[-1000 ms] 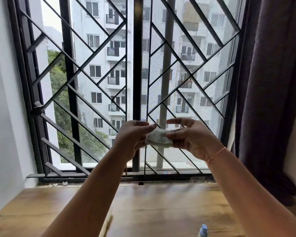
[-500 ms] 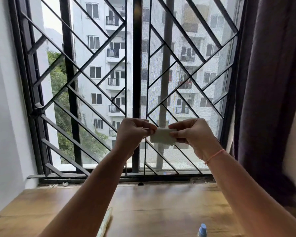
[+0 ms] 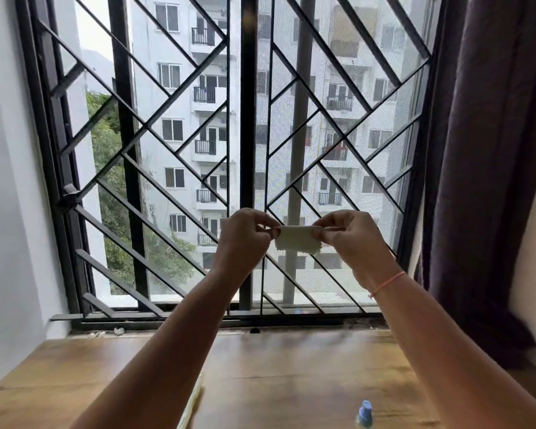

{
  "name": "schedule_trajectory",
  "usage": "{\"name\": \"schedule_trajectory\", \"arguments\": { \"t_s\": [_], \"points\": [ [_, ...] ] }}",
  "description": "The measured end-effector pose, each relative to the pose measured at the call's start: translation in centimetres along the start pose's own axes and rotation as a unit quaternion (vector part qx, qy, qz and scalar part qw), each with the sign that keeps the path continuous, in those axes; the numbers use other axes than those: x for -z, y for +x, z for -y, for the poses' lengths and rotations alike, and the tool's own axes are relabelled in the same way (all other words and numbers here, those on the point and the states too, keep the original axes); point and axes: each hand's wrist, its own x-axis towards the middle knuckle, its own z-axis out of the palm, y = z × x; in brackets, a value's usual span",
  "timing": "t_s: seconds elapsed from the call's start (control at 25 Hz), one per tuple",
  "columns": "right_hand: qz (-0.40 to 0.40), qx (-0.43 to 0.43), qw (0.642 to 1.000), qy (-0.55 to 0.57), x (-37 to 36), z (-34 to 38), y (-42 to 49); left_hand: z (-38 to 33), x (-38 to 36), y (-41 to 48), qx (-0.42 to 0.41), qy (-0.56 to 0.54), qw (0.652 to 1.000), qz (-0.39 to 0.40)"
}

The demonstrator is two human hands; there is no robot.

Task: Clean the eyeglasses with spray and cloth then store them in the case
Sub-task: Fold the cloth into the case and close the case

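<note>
Cloth (image 3: pixel 297 239): small, pale, folded to a rectangle, held up in the air over the far side of the table (image 3: pixel 291 366), in front of the window grille (image 3: pixel 167 150).

Left hand (image 3: pixel 242 239) pinches its left end and right hand (image 3: pixel 353 239) pinches its right end, fingers curled on it.

Eyeglasses and case: not in view, so I cannot tell where they lie.

Risk: the hold is at the edges only. If one pinch loosens, the fold probably opens or the cloth drops to the table and picks up dust, which could then scratch the lenses.

Risk: the spray bottle (image 3: pixel 365 411) stands at the near edge, under the right forearm, so a lowering arm could tip it.

Around: a pale flat object (image 3: pixel 195 400) near the left forearm, not identifiable. Dark curtain (image 3: pixel 492 150) at right, well apart. Nothing stands between the hands and the table.
</note>
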Motion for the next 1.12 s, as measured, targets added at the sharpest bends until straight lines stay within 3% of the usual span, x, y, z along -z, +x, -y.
{"name": "schedule_trajectory", "arguments": {
  "t_s": [0.12, 0.28, 0.48, 0.72, 1.12],
  "points": [
    [0.033, -0.05, 0.995, 0.086, 0.0, -0.3, -0.1, 0.4, -0.3, -0.2, 0.057, -0.083, 0.995, 0.024],
    [0.054, -0.13, 0.972, 0.186, -0.4, -1.1, -0.6, 0.5, -1.1, -0.9, 0.141, -0.251, 0.956, 0.055],
    [0.065, -0.208, 0.926, 0.308, -0.6, -2.1, -0.9, 1.3, -2.1, -1.5, 0.165, -0.266, 0.95, 0.017],
    [0.043, -0.188, 0.934, 0.3, -0.8, -2.9, -1.1, 1.8, -2.2, -1.7, 0.203, -0.333, 0.92, 0.027],
    [0.037, -0.312, 0.901, 0.299, -2.9, -9.7, -4.7, 7.8, -3.8, -7.6, 0.327, -0.385, 0.862, 0.044]
  ]
}}
